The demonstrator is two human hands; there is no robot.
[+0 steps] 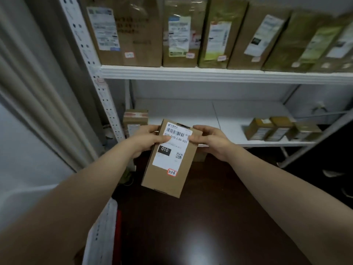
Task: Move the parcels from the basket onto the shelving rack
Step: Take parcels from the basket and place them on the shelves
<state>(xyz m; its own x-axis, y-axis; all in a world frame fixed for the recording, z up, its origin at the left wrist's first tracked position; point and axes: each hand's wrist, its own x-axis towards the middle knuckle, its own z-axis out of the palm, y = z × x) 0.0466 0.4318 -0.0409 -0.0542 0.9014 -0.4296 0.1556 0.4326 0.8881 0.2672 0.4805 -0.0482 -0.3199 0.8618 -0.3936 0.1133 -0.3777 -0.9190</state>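
A small brown cardboard parcel (168,169) with a white barcode label and a red-edged sticker reading 3-3-8 hangs in front of the white shelving rack (191,74). My left hand (147,139) grips its upper left edge, thumb across the label. From the other side my right hand (212,139) grips its upper right corner. The parcel is tilted, its top end just before the front edge of the lower shelf (219,113). No basket is in view.
The upper shelf carries a row of upright brown boxes (179,33). On the lower shelf one small box (134,120) stands at the left and three small boxes (280,129) lie at the right. Below is dark glossy floor (191,226). White sheets (101,230) lie at lower left.
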